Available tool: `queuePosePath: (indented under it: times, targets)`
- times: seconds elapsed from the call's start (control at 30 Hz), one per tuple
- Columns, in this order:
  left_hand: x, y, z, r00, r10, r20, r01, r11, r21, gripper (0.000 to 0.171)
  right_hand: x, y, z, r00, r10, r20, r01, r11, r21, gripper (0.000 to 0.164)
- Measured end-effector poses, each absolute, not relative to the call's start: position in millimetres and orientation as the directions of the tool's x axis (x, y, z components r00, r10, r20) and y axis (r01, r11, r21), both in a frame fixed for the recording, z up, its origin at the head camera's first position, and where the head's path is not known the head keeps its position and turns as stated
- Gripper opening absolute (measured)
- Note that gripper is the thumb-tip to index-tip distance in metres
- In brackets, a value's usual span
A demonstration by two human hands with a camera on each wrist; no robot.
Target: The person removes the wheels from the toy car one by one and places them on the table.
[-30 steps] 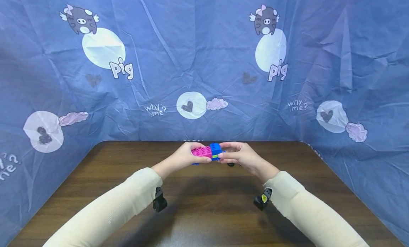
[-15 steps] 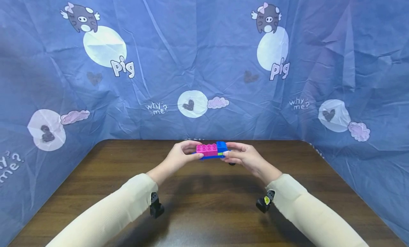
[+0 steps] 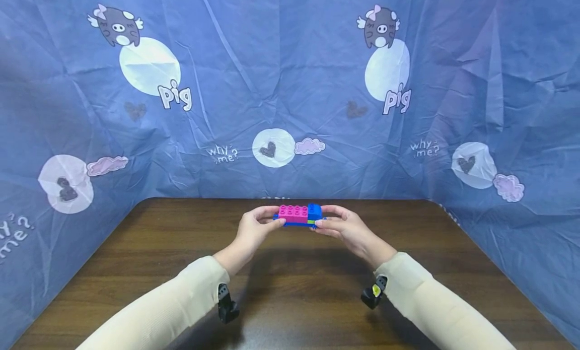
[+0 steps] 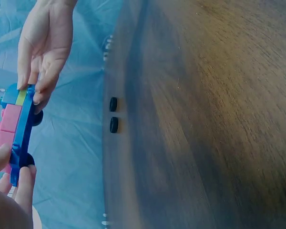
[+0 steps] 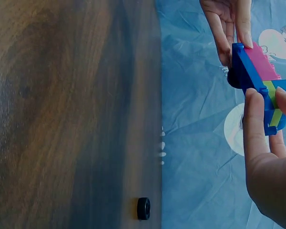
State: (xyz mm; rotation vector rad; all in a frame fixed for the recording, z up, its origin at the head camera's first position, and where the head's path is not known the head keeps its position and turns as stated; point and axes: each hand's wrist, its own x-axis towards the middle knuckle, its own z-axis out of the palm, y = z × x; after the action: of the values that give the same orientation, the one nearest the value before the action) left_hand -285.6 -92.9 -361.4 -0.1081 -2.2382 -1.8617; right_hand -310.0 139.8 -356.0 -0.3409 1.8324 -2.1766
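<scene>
Both hands hold a toy brick car (image 3: 294,215) above the far part of the table. It has a blue base (image 5: 248,67), pink bricks (image 3: 293,213), a thin lime-green piece (image 5: 273,102) and a blue brick (image 3: 314,211) at its right end. My left hand (image 3: 251,231) pinches the left end between thumb and fingers. At the right end my right hand (image 3: 354,233) grips the car, its thumb by the green piece. In the left wrist view, black wheels (image 4: 37,118) show on the base's far side, partly hidden by fingers.
Two loose black wheels (image 4: 114,125) stand on the brown wooden table (image 3: 290,299) near its far edge. The right wrist view shows one such wheel (image 5: 143,208). A blue printed cloth (image 3: 272,98) hangs behind and at both sides.
My left hand has slid left to the car's end, uncovering more pink bricks and the blue base. The car has shifted slightly right. A dark wheel seen below my right hand is now hidden.
</scene>
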Motion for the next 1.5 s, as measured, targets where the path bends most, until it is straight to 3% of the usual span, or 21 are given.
queuePosePath:
  times: [0.37,0.47,0.63,0.73,0.97,1.17,1.37,1.5]
  targets:
    - [-288.6,-98.5,-364.4,-0.965,-0.116,0.234,0.209,0.195,0.958,0.034,-308.4,138.3,-354.4,-0.908,-0.418,-0.011,0.117,-0.228,-0.967,0.017]
    - [-289.4,-99.8,-363.6,-0.964,-0.113,0.240,0.215,0.199,0.956,0.034,-308.9,137.6,-354.5,-0.905,-0.425,-0.021,0.126,-0.223,-0.967,0.021]
    - [-289.2,-101.6,-361.4,-0.963,-0.132,0.236,0.207,0.199,0.958,0.032,-308.9,136.1,-354.9,-0.888,-0.456,-0.052,0.159,-0.200,-0.967,0.047]
    - [-288.5,-102.5,-360.4,-0.961,-0.139,0.238,0.210,0.191,0.959,0.030,-308.6,135.9,-355.0,-0.875,-0.480,-0.071,0.179,-0.184,-0.967,0.053]
    - [-286.8,-101.1,-356.9,-0.960,-0.143,0.239,0.213,0.178,0.961,0.030,-308.1,136.2,-355.0,-0.835,-0.546,-0.071,0.192,-0.168,-0.967,0.049]
    - [-287.3,-96.2,-355.4,-0.967,-0.134,0.218,0.213,0.051,0.976,0.029,-307.5,133.1,-355.6,-0.798,-0.600,-0.063,0.220,-0.192,-0.956,0.043]
    - [-287.1,-91.8,-352.2,-0.964,-0.177,0.197,0.199,0.006,0.980,0.032,-306.9,127.2,-356.3,-0.818,-0.571,-0.071,0.231,-0.214,-0.949,0.037]
    - [-286.6,-89.7,-349.7,-0.959,-0.226,0.173,0.170,0.033,0.985,0.024,-306.2,122.4,-358.2,-0.842,-0.537,-0.055,0.203,-0.219,-0.954,0.035]
